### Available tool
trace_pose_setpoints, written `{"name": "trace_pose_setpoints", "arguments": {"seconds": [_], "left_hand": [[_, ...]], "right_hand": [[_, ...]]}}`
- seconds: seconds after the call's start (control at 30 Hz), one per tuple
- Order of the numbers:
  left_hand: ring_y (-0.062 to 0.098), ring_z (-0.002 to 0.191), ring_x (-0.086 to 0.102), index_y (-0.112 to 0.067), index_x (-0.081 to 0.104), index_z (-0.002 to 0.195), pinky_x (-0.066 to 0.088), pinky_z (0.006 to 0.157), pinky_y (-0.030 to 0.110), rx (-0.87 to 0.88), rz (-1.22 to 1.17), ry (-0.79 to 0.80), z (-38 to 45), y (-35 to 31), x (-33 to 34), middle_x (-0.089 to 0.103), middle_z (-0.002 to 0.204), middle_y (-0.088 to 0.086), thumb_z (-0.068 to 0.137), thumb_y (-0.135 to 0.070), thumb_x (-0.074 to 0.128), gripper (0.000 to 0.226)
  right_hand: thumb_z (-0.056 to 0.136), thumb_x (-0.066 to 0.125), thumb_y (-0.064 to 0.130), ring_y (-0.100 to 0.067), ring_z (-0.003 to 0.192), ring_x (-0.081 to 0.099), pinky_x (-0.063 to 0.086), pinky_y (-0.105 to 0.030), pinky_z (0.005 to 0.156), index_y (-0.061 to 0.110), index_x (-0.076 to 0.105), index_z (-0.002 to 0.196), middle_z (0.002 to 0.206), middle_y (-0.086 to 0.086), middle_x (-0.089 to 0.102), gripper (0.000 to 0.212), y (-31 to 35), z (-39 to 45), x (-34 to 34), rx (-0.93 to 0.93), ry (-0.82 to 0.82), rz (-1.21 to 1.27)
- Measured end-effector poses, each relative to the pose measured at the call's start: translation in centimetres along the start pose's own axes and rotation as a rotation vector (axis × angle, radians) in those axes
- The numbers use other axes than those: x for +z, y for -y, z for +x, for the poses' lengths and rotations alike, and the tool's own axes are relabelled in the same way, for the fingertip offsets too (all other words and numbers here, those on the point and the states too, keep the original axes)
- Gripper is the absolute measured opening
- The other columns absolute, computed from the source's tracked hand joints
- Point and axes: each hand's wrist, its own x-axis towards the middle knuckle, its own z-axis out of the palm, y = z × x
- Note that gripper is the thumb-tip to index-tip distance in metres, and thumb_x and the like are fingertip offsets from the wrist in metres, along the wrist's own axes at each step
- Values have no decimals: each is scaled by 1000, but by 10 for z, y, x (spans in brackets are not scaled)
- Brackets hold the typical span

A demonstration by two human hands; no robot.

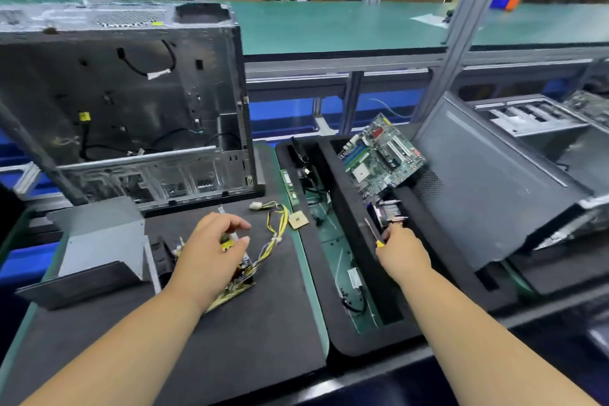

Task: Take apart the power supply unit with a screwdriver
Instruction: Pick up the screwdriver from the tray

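The power supply's bare circuit board lies on the black mat with its yellow and black cable bundle trailing up to a white plug. My left hand hovers over the board, fingers curved around its yellow component; whether they touch it is unclear. The grey metal supply housing stands to the left, with a black fan beside it. My right hand grips a yellow-handled screwdriver, tip pointing up and left, over the black tray.
An empty PC case stands behind the mat. A CPU chip lies near the cables. The black tray holds a motherboard, a heatsink and a RAM stick. A grey case panel leans at right.
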Motion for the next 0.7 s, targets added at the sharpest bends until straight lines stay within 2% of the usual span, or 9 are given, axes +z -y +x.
{"name": "trace_pose_setpoints", "arguments": {"seconds": [0.1, 0.33, 0.47, 0.57, 0.63, 0.7], "left_hand": [[-11, 100, 49, -39, 63, 89, 36, 82, 12, -1, 5, -3, -2, -5, 9, 54, 102, -23, 88, -13, 67, 27], [-13, 98, 49, -38, 64, 90, 34, 81, 8, -6, 23, -13, -6, -13, 19, 57, 103, -18, 87, -10, 67, 29], [-11, 100, 49, -38, 64, 90, 36, 82, 11, -14, 10, -11, -10, -13, 21, 56, 103, -19, 87, -10, 67, 28], [-8, 98, 51, -38, 64, 90, 41, 82, 21, -22, -8, -6, -11, -10, 20, 54, 99, -24, 87, -10, 66, 28], [-7, 97, 52, -39, 64, 90, 45, 80, 26, -34, -18, -1, -10, -7, 18, 52, 99, -29, 88, -11, 65, 28], [-3, 95, 56, -39, 65, 91, 50, 77, 31, -50, -32, 5, -9, -3, 16, 50, 100, -32, 89, -13, 65, 26]], "right_hand": [[89, 65, 24, -34, 106, 58, 50, -38, 85, 16, 56, 113, 118, -10, 57, 26, -7, 2, 5, 1, 58, -19], [91, 61, 21, -34, 111, 58, 50, -41, 92, 13, 53, 121, 125, -11, 55, 32, -12, 7, 9, -15, 86, -75], [94, 60, 21, -35, 112, 57, 49, -40, 88, 10, 49, 124, 126, -13, 54, 34, -13, 8, 11, -9, 109, -84], [93, 62, 21, -35, 101, 59, 44, -35, 74, 8, 48, 117, 115, -14, 59, 31, -10, 8, 11, 5, 81, -5], [91, 62, 22, -32, 85, 58, 39, -34, 66, 9, 47, 106, 100, -12, 62, 25, -3, 6, 11, 6, 28, 150], [91, 62, 25, -29, 79, 56, 40, -35, 64, 13, 47, 99, 90, -5, 61, 20, 8, 3, 10, -11, -27, 327]]}}
